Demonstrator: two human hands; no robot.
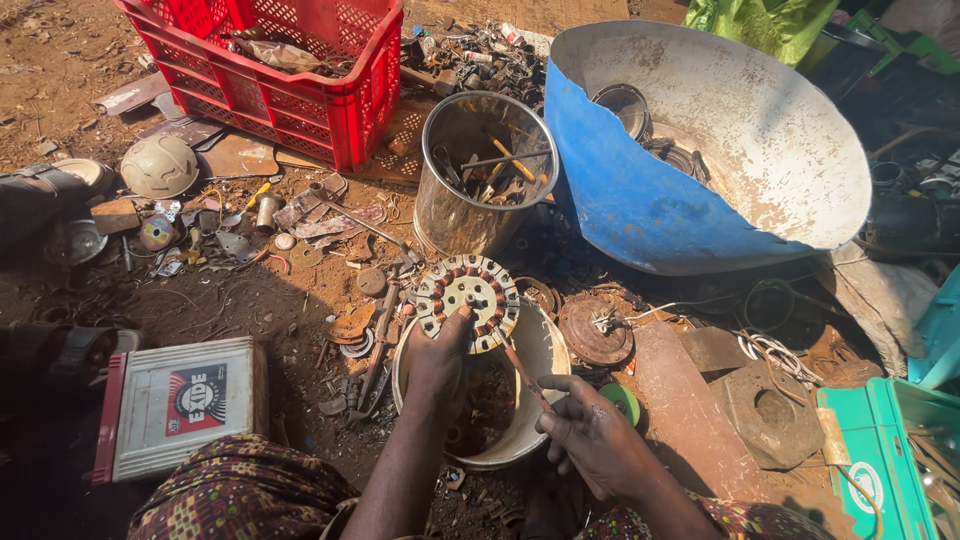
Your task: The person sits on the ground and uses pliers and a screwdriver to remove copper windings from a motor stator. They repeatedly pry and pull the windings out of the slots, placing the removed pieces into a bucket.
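My left hand point(437, 360) holds up a round motor stator point(468, 299) with copper windings around its rim, face toward me, over a white plastic bucket point(540, 350). My right hand point(592, 433) rests on the bucket's right rim and grips a thin tool with a reddish shaft point(520, 372) that points toward the stator. The bucket holds dark scrap bits.
A metal tin point(470, 215) with tools stands behind the stator. A blue cut drum point(640, 190) lies at right, a red crate point(290, 70) at back, a white battery point(180, 400) at left, a green box point(880, 450) at right. Scrap metal covers the dirt ground.
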